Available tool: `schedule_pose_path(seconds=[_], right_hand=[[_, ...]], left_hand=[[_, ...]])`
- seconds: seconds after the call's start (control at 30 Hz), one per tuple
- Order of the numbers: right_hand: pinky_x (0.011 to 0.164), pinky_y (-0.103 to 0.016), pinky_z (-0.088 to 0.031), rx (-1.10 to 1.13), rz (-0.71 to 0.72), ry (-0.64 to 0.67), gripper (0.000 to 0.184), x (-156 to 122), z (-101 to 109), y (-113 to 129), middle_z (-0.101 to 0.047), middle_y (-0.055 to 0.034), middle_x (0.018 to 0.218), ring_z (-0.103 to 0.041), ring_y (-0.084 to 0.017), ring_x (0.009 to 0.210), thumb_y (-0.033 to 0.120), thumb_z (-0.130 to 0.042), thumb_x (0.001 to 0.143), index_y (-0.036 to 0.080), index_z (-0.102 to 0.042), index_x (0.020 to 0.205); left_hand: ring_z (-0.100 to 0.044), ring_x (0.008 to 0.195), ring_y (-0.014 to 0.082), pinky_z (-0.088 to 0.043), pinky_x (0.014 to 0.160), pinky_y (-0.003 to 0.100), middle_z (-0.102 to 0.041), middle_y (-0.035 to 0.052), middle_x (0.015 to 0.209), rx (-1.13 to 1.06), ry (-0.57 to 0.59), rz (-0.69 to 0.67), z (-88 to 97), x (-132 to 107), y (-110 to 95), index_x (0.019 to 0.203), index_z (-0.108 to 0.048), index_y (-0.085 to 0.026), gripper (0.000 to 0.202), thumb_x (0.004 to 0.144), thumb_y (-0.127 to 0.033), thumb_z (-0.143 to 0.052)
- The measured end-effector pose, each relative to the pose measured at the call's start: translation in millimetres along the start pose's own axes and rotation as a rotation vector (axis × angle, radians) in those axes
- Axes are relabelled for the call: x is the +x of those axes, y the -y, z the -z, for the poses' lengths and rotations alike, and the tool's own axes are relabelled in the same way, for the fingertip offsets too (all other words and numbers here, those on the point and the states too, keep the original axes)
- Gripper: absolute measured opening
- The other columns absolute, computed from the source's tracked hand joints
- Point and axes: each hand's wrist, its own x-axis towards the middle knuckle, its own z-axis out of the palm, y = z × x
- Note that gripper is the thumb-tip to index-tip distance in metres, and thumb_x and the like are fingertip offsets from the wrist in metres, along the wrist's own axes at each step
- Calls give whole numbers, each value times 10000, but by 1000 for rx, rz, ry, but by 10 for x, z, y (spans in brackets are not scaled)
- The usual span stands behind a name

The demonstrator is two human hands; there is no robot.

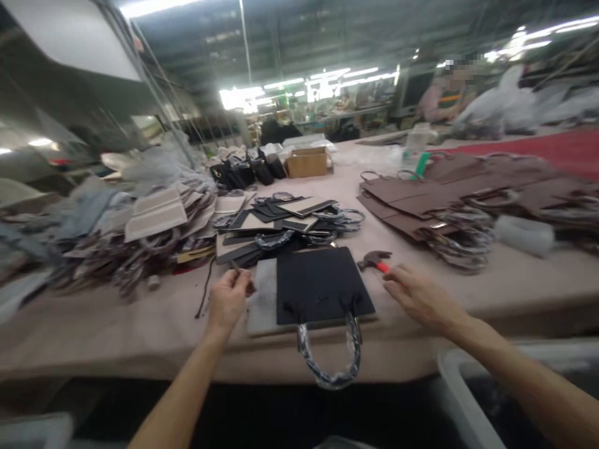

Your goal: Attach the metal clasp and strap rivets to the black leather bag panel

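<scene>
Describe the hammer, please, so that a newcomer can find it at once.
At the near edge of the pinkish table lies a flat black bag piece. Just right of it, the right hand grips the hammer. Its bright red-orange handle sets it apart from the black piece and brown panels.

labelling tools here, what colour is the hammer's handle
The hammer's handle is bright orange-red, seen best in the head view, sticking out of the right hand.

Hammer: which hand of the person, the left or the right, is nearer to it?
Right. The right hand holds the hammer by its handle; the left hand is apart from it, across the black panel.
</scene>
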Motion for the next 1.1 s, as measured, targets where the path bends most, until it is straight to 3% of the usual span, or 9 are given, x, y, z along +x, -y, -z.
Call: schedule_pose_path(seconds=[0.17,0.3,0.4,0.5,0.6,0.7,0.83,1.0,1.1], right_hand=[[962,-361,-454,70,-17,127,228,4,-92,308,-649,-116,1181,-619,-255,1088,285,-491,996,177,-686,1044],[901,-360,-446,72,-119,199,210,44,-174,492,-657,-127,1090,-626,-263,989,321,-551,988,152,-663,1042],[816,-332,-447,84,-253,244,272,66,-222,516,-683,-118,1019,-645,-249,920,358,-571,1000,130,-636,1132],[801,-309,-451,117,-351,297,378,119,-252,511,-705,-116,1013,-663,-239,933,405,-569,1014,98,-600,1233],[768,-310,-435,126,-375,359,344,168,-242,499,-709,-104,970,-663,-246,910,410,-608,986,109,-631,1152],[700,-309,-390,118,-363,404,275,177,-196,489,-692,-87,893,-645,-245,842,377,-678,933,128,-647,1044],[682,-299,-360,127,-382,402,246,110,-149,518,-679,-71,879,-620,-217,802,285,-694,906,123,-641,1083],[689,-297,-352,178,-419,337,217,-42,-151,578,-643,-31,825,-573,-188,787,157,-677,837,132,-623,1045],[669,-302,-370,242,-420,319,159,-214,-110,549,-616,-13,767,-562,-182,746,182,-617,840,150,-619,995]], left_hand=[[-657,674,227,-425,631,288,-668,37,640,502,-156,37,536,239,234,750,-657,-181,277,881,-420,-604],[-686,868,311,-392,664,331,-746,106,873,897,-64,46,635,291,401,904,-712,-199,295,932,-444,-550],[-685,917,349,-425,697,362,-745,141,949,1038,4,78,552,232,433,998,-715,-200,340,981,-454,-489],[-683,933,341,-465,719,378,-735,143,1040,1055,-62,-55,424,92,354,1030,-703,-186,323,1000,-401,-464],[-681,955,314,-520,791,391,-719,125,1055,920,-58,-275,200,-100,257,983,-700,-177,299,997,-370,-472],[-661,1084,297,-544,973,419,-690,135,1171,686,59,-481,-110,-302,244,1056,-699,-154,317,1000,-382,-486],[-551,1308,361,-480,1126,555,-607,199,1346,638,77,-556,-404,-546,347,1268,-667,-97,453,1053,-365,-372],[-478,1400,386,-448,1158,617,-536,198,1449,589,114,-665,-444,-753,479,1291,-687,-148,417,1056,-359,-416],[-451,1430,381,-447,1164,622,-488,187,1494,500,150,-653,-431,-867,480,1266,-695,-177,351,1027,-340,-497]])
